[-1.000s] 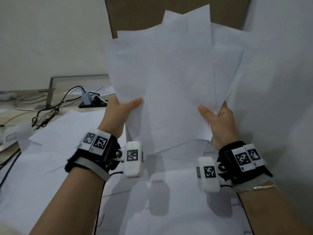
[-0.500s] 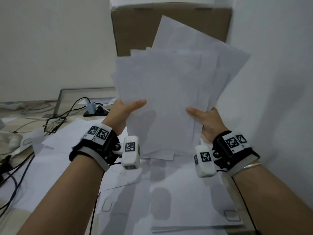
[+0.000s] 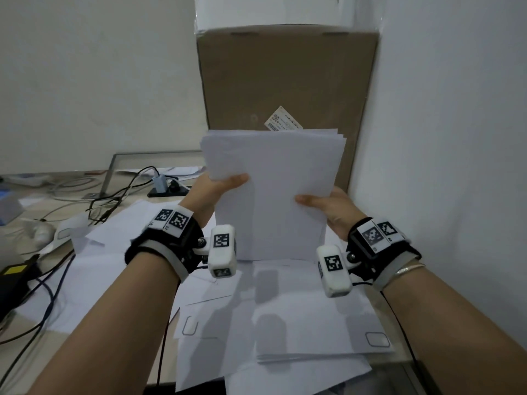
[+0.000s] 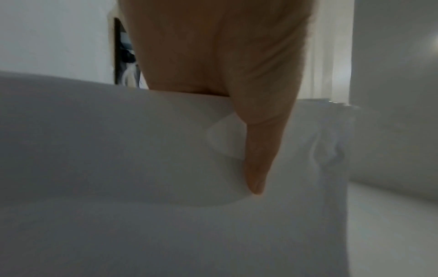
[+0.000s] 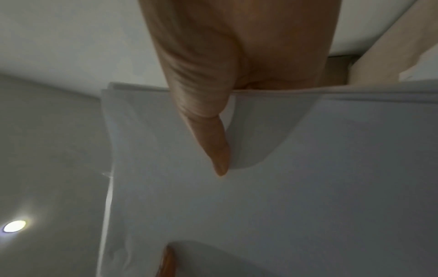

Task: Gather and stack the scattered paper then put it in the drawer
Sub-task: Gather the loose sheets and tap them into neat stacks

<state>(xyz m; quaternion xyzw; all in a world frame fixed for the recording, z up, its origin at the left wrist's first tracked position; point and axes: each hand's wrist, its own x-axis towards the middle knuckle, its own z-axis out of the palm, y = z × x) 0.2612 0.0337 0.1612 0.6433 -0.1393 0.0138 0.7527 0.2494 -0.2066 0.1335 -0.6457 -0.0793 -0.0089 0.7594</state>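
**Stack squared up, plenty of sheets left below**

Box (image 3: 288, 81) standing tall at 12 o'clock against the wall. Desk (image 3: 25, 363) spread underneath, loose sheets (image 3: 299, 317) lying overlapped from centre down to 6 o'clock and out toward 9. Ungathered, those, so gathering looks only partly done.

Stack (image 3: 271, 192) held upright at centre, bottom edge resting on the sheets below, top edges nearly flush with a few corners fanning at 1 o'clock. Looks like squaring by tapping, judging by the pose.

Left hand (image 3: 219, 185) clamped on the stack's 9 o'clock edge, thumb across the front face, fingers hidden behind; near sheet buckled beside the thumb in the left wrist view. Right hand (image 3: 328, 205) gripping the 3 o'clock edge the same way, thumb pressed flat on the front.

Cables (image 3: 114, 195) tangled at 10 o'clock.

Drawer nowhere in sight. Remaining, by the look of it: collecting the desk sheets, merging, then stowing.
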